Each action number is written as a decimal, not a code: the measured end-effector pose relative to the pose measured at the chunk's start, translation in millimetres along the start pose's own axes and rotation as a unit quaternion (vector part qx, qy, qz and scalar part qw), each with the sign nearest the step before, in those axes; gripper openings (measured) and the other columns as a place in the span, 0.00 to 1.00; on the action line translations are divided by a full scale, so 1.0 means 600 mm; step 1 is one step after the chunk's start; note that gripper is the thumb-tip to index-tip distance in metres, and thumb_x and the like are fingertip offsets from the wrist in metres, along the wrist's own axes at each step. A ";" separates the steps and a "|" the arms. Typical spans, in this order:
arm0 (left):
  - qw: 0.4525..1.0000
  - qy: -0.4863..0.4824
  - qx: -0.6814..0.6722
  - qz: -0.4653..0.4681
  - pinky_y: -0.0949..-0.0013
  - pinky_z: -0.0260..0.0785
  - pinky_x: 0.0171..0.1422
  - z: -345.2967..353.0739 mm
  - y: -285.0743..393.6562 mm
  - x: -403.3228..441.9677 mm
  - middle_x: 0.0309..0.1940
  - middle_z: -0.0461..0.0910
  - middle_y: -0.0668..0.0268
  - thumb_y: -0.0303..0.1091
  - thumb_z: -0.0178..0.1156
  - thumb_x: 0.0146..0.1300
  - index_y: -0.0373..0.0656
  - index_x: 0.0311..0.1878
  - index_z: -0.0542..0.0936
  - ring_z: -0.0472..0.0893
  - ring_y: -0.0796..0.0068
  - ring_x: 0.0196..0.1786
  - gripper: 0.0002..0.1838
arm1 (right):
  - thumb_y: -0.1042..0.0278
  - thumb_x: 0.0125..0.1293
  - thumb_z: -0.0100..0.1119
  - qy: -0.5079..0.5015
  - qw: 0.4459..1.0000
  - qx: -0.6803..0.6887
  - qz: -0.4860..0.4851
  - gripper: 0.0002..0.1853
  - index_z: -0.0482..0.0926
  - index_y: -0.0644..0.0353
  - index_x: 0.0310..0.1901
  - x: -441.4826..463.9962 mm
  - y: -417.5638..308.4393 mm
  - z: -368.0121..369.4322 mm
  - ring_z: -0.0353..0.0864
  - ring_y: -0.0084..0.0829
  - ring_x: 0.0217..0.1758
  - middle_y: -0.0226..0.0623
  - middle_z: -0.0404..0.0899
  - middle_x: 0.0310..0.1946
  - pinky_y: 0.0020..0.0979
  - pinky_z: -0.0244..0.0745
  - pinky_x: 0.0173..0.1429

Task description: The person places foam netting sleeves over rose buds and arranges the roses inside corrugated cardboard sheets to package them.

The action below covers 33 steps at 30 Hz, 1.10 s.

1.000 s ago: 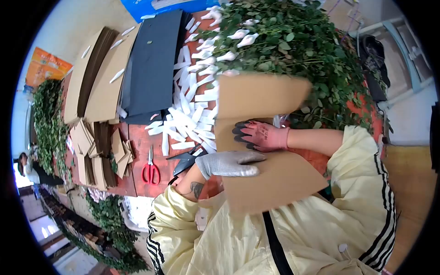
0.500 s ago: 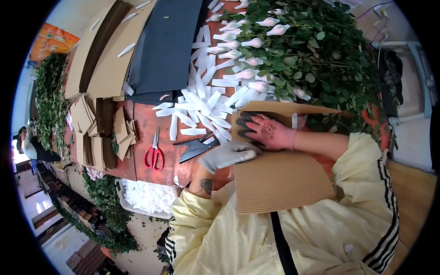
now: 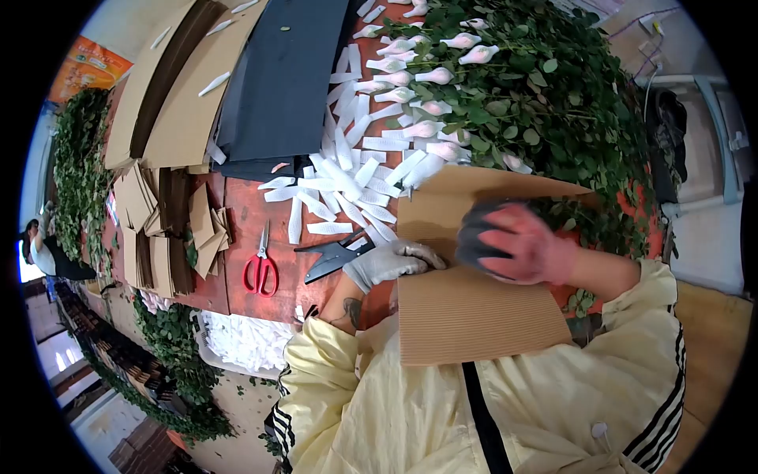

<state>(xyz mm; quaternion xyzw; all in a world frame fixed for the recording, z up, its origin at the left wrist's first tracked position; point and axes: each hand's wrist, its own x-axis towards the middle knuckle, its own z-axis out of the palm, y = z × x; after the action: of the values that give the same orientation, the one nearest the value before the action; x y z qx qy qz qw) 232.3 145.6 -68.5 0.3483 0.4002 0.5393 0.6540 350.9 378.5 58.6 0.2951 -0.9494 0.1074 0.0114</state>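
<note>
A corrugated cardboard sheet lies in front of my body, its ribbed near flap against my jacket and a smoother brown part rising behind. My left hand, in a pale grey glove, grips the sheet at its left side with curled fingers. Over the middle of the cardboard is my right hand, in a red and black glove. Motion smears its fingers, so their hold is unclear. Just left of my left hand lies a black tool, perhaps a stapler. Red-handled scissors rest farther left.
White mesh sleeves are scattered on the red table. Behind stand netted pale roses with dense leaves. Dark sheets and cardboard stacks fill the back left. A basket of white sleeves sits below the edge.
My right hand has moved toward my body and to the right, away from the cardboard's far part, which now shows more. My left hand stays at the sheet's left side.
</note>
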 end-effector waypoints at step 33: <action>0.973 0.137 0.184 0.009 0.68 0.66 0.54 0.080 0.077 -0.034 0.43 0.78 0.58 0.38 0.50 0.67 0.35 0.47 0.76 0.76 0.67 0.47 0.16 | 0.50 0.57 0.55 -0.182 0.982 0.035 0.044 0.28 0.70 0.52 0.58 0.026 0.048 0.224 0.59 0.45 0.67 0.44 0.63 0.62 0.40 0.56 0.69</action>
<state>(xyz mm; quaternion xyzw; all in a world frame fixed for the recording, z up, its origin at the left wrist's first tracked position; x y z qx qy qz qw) 253.8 132.6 -3.4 0.3888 0.5755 0.5050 0.5125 327.4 364.9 -77.2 0.2683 -0.9432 0.0852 -0.1766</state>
